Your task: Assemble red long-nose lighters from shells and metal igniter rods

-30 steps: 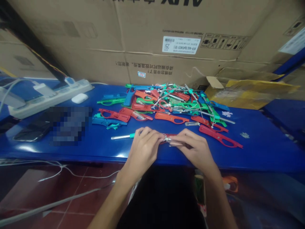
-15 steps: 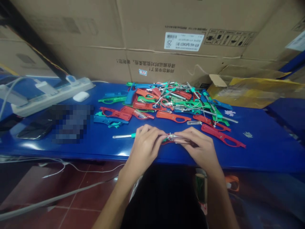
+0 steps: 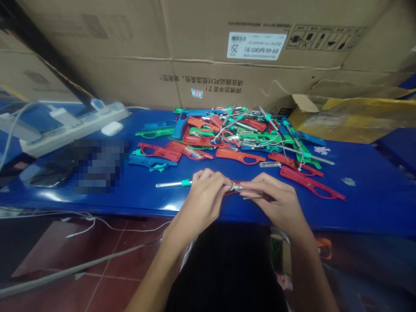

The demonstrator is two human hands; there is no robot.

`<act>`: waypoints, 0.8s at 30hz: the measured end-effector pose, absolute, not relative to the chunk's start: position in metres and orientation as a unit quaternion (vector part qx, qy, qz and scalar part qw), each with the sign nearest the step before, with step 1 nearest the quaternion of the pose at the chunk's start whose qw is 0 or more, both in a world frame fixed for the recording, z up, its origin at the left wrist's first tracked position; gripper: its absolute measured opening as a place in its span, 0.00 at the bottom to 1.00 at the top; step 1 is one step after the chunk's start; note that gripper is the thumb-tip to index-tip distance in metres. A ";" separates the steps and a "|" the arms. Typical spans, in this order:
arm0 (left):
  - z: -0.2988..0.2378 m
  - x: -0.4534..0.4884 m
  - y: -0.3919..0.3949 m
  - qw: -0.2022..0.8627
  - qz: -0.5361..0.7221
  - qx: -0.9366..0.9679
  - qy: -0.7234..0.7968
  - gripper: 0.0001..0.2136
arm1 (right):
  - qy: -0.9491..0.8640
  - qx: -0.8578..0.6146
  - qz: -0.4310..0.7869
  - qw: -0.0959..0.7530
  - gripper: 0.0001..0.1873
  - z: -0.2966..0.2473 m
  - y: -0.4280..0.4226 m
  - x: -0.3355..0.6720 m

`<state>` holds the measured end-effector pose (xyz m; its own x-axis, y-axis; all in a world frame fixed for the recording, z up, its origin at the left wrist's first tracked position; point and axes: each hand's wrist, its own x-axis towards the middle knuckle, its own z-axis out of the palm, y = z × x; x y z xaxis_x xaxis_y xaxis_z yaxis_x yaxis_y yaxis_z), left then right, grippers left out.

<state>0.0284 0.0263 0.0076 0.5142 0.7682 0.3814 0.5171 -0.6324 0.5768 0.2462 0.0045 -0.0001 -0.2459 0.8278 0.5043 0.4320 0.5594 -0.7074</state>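
My left hand (image 3: pixel 204 199) and my right hand (image 3: pixel 276 201) meet over the front edge of the blue table (image 3: pixel 136 199). Both are closed in a pinch on one small red plastic piece with a metal tube and thin wire (image 3: pixel 236 187). A metal rod with a green tip (image 3: pixel 172 184) lies just left of my left hand. Behind my hands lies a heap of red, green and blue plastic handle shells with metal tubes and wires (image 3: pixel 237 134). A long red shell (image 3: pixel 312 183) lies right of my right hand.
Large cardboard boxes (image 3: pixel 227 52) stand against the back. A white power strip (image 3: pixel 74 125) and a white earbud case (image 3: pixel 112 128) lie at the back left, a dark phone (image 3: pixel 48 173) at the left. A yellow bag (image 3: pixel 354 117) lies at the back right. Cables hang below the table.
My hands stay together on the same small piece, with only slight finger movement. The view has shifted a little, so everything sits slightly further right.
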 end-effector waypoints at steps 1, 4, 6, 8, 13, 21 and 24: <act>0.007 0.028 0.027 0.205 0.315 0.846 0.378 0.09 | -0.760 -0.415 0.218 0.450 0.14 0.000 0.004 0.246; 0.006 0.029 0.028 0.205 0.311 0.845 0.383 0.08 | -0.768 -0.420 0.205 0.438 0.12 0.001 0.003 0.244; 0.006 0.030 0.028 0.188 0.307 0.847 0.391 0.08 | -0.772 -0.439 0.175 0.424 0.11 0.001 0.004 0.243; 0.007 0.031 0.029 0.167 0.312 0.845 0.401 0.07 | -0.770 -0.472 0.138 0.408 0.10 0.000 0.006 0.243; 0.009 0.014 0.035 0.106 0.336 0.834 0.424 0.08 | -0.758 -0.526 0.123 0.367 0.12 -0.002 0.010 0.244; 0.003 -0.026 0.047 0.068 0.263 0.858 0.436 0.11 | -0.765 -0.524 0.130 0.351 0.14 -0.002 0.011 0.244; 0.002 -0.026 0.046 0.070 0.270 0.864 0.419 0.10 | -0.770 -0.524 0.113 0.348 0.14 -0.002 0.011 0.243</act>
<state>-0.0256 0.0461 0.0018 0.5036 0.7618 0.4074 0.6862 -0.6393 0.3471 0.2431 0.0108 -0.0016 -0.2102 0.8842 0.4170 0.7276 0.4264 -0.5374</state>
